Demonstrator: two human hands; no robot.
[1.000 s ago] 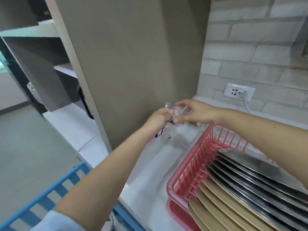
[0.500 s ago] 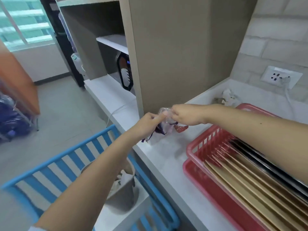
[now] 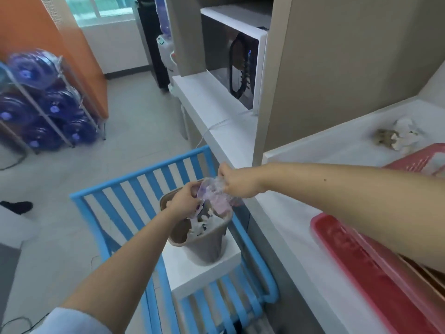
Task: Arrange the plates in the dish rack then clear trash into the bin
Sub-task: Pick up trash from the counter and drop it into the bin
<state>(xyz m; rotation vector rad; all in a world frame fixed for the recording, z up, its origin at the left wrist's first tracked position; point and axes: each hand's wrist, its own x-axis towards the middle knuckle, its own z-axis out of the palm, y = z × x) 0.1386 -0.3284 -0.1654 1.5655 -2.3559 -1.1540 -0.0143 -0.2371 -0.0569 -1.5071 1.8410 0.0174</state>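
Both hands are closed on one crumpled plastic wrapper (image 3: 216, 196): the left hand (image 3: 184, 198) grips its lower left side with curled fingers, and the right hand (image 3: 237, 183) pinches its upper right edge. The wrapper is held in the air directly over the open mouth of the bin (image 3: 204, 247), not touching it.

Half a second earlier the same wrapper was held by both hands above the edge of the white counter (image 3: 301, 227), beside the dish rack (image 3: 375, 268); it has since been carried off the counter and leftward, over the bin. The view has swung left too, so that more floor is seen.

The wrapper is stretched between the hands, its long axis running from lower left to upper right, with a loose end hanging down toward the bin. It is seen as clear, wrinkled film with purple and pink print; the print cannot be read.

The bin is a grey-brown tapered bucket with white crumpled scraps already in it. It stands on a white block set on a blue slatted bench (image 3: 134, 196) just beside the counter. On the counter, well behind the right forearm, more crumpled trash (image 3: 397, 137) is lying near the red rack's far corner. Brown plate edges (image 3: 426, 273) are visible in the rack under the right arm.
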